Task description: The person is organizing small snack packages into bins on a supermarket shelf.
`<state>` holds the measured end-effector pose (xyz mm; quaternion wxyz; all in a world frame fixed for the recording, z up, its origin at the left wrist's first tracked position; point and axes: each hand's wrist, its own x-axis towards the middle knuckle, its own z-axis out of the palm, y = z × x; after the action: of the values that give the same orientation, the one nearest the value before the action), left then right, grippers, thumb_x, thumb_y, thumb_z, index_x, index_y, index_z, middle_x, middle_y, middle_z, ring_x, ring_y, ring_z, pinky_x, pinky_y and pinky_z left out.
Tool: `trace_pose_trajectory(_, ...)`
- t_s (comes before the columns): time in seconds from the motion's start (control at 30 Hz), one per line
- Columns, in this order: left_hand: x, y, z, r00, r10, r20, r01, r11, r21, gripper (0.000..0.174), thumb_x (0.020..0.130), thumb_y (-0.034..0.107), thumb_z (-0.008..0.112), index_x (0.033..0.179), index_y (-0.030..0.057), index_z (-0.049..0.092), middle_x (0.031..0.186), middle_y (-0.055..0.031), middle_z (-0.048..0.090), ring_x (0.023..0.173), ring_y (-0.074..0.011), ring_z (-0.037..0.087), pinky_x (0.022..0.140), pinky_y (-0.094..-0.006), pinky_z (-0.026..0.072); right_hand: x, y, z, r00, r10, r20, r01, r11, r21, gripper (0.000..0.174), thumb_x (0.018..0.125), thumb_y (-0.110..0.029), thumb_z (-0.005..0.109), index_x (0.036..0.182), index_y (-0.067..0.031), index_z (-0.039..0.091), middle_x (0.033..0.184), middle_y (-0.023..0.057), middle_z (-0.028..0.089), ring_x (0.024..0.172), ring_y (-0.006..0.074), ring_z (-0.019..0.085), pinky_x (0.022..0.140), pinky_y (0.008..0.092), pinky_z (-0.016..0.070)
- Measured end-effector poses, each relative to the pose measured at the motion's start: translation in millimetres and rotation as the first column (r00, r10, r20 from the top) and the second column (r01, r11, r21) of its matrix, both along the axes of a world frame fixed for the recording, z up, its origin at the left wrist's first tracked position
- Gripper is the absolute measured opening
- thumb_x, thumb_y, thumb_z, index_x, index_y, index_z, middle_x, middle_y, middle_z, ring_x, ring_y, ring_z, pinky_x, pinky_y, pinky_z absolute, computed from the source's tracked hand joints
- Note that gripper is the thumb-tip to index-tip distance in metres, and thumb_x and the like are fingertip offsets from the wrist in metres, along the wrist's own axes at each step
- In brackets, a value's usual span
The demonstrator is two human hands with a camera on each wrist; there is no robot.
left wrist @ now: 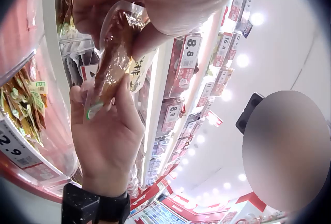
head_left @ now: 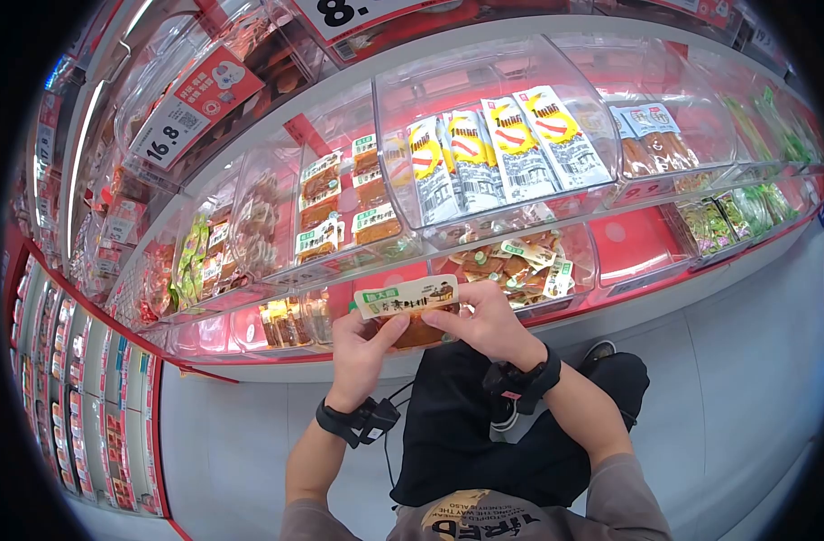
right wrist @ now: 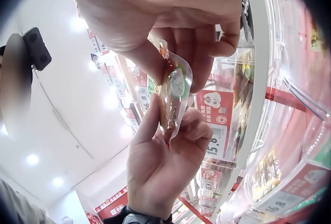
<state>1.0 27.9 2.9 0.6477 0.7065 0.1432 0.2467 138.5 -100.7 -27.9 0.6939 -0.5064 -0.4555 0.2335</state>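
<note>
Both hands hold up a sealed plastic snack packet (head_left: pixel 410 298) in front of the shelf in the head view. It has a cream and green printed label across the top and brown, glossy food below. My left hand (head_left: pixel 356 356) pinches one end, thumb on the front face. At the other end, my right hand (head_left: pixel 495 326) grips it the same way, the two thumbs close together. In the left wrist view the clear side of the packet (left wrist: pixel 115 58) shows the brown food inside. The right wrist view shows the packet (right wrist: pixel 177 87) edge-on between both hands.
Clear bins line the curved shelf. One holds yellow-and-white packets (head_left: pixel 507 144); another has similar brown packets (head_left: pixel 344 194). A lower bin contains a heap of loose packets (head_left: pixel 516 266). A price sign (head_left: pixel 196 104) hangs at upper left. Grey floor (head_left: pixel 700 361) lies beneath.
</note>
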Motion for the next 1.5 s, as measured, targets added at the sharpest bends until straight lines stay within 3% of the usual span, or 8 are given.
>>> trace_pose_trajectory(0.53, -14.3, 6.6, 2.2, 0.996, 0.049, -0.069, -0.054, 0.996, -0.071, 0.022, 0.085, 0.002, 0.060, 0.106, -0.0040, 0.061, 0.097, -0.0060, 0.061, 0.091, -0.0121, 0.058, 0.084, -0.0261, 0.0449, -0.6, 11.0, -8.7, 0.998, 0.017, -0.057, -0.019, 1.000, -0.024, 0.024, 0.083, -0.018, 0.066, 0.097, 0.0022, 0.067, 0.064, 0.0044, 0.062, 0.057, 0.0041, 0.050, 0.053, 0.0238, 0.0407)
trace_pose_trajectory(0.67, -26.7, -24.3, 2.8, 0.919, 0.314, 0.238, -0.355, 0.922, 0.156, 0.024, 0.083, 0.003, 0.054, 0.106, -0.0029, 0.056, 0.087, -0.0046, 0.056, 0.085, -0.0127, 0.053, 0.077, -0.0256, 0.0418, 2.1, 13.1, -21.0, 0.980, -0.084, 0.181, 0.095, 0.994, -0.054, 0.021, 0.082, -0.019, 0.065, 0.096, -0.0037, 0.068, 0.061, 0.0092, 0.060, 0.052, 0.0088, 0.051, 0.050, 0.0270, 0.0388)
trace_pose_trajectory(0.7, -44.6, -8.1, -9.8, 0.900, 0.332, 0.283, -0.385, 0.909, 0.159, 0.027, 0.079, -0.003, 0.052, 0.106, -0.0026, 0.056, 0.085, -0.0053, 0.057, 0.088, -0.0161, 0.054, 0.080, -0.0273, 0.0421, -1.1, 18.4, -32.0, 0.950, -0.149, 0.276, 0.155, 0.988, 0.000, 0.019, 0.080, -0.017, 0.064, 0.093, -0.0043, 0.068, 0.064, 0.0139, 0.060, 0.052, 0.0192, 0.055, 0.051, 0.0319, 0.0404)
trace_pose_trajectory(0.77, -58.8, -15.7, -4.1, 0.931, 0.024, 0.365, -0.186, 0.889, 0.417, 0.026, 0.072, -0.003, 0.050, 0.096, -0.0036, 0.059, 0.083, -0.0097, 0.058, 0.081, -0.0217, 0.056, 0.073, -0.0295, 0.0435, -16.1, 28.1, -45.2, 0.911, -0.228, 0.343, 0.234, 0.972, 0.026, 0.017, 0.078, -0.020, 0.063, 0.078, -0.0033, 0.065, 0.067, 0.0172, 0.059, 0.064, 0.0343, 0.059, 0.056, 0.0407, 0.0437)
trace_pose_trajectory(0.87, -60.4, -52.0, 17.7, 0.925, -0.378, 0.035, 0.201, 0.566, 0.799, 0.022, 0.072, 0.000, 0.049, 0.092, -0.0056, 0.058, 0.077, -0.0136, 0.057, 0.073, -0.0238, 0.053, 0.068, -0.0315, 0.0420, -48.7, 44.2, -59.3, 0.821, -0.188, 0.540, 0.180, 0.981, 0.068, 0.019, 0.077, -0.021, 0.060, 0.069, -0.0037, 0.063, 0.063, 0.0139, 0.059, 0.061, 0.0330, 0.059, 0.055, 0.0413, 0.0456)
trace_pose_trajectory(1.0, -52.2, -63.7, 22.2, 0.947, -0.306, 0.096, 0.105, 0.580, 0.808, 0.021, 0.068, 0.003, 0.051, 0.084, -0.0066, 0.060, 0.073, -0.0156, 0.058, 0.069, -0.0265, 0.054, 0.067, -0.0348, 0.0433, -76.0, 55.0, -25.8, 0.564, 0.036, 0.825, 0.017, 0.998, -0.055, 0.013, 0.069, -0.020, 0.061, 0.064, -0.0089, 0.061, 0.060, 0.0132, 0.059, 0.060, 0.0332, 0.060, 0.054, 0.0414, 0.0462)
trace_pose_trajectory(1.27, -42.0, -92.0, 40.2, 0.915, -0.375, 0.149, 0.072, 0.517, 0.853, 0.023, 0.064, 0.004, 0.053, 0.083, -0.0033, 0.064, 0.081, -0.0158, 0.062, 0.078, -0.0321, 0.059, 0.072, -0.0373, 0.0457, -123.3, 75.8, -28.4, 0.449, 0.134, 0.884, -0.079, 0.991, -0.110, 0.012, 0.071, -0.018, 0.058, 0.065, -0.0097, 0.064, 0.060, 0.0128, 0.059, 0.061, 0.0322, 0.060, 0.056, 0.0409, 0.0462)
trace_pose_trajectory(1.5, -119.2, -11.8, -1.6, 0.970, 0.068, 0.235, -0.206, 0.747, 0.633, 0.028, 0.074, 0.002, 0.052, 0.100, -0.0049, 0.060, 0.082, -0.0122, 0.063, 0.071, -0.0237, 0.060, 0.066, -0.0351, 0.0471, -57.5, 45.4, -6.3, 0.847, -0.058, 0.528, 0.104, 0.993, -0.058, 0.020, 0.078, -0.021, 0.056, 0.071, -0.0049, 0.066, 0.063, 0.0138, 0.059, 0.062, 0.0319, 0.059, 0.057, 0.0398, 0.0452)
